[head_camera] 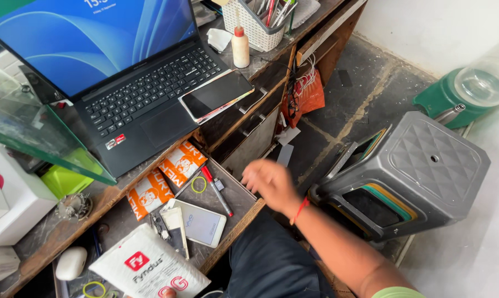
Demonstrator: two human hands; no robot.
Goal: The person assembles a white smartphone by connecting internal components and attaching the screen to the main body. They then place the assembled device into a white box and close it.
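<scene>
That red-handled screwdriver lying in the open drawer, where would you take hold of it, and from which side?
Probably by the red handle, pinched from above across its width. The screwdriver lies flat on the drawer floor, so only its top and sides are free. The handle is the thicker end, near the yellow ring; the thin shaft offers less grip. The right hand, blurred, hovers just right of it.
</scene>
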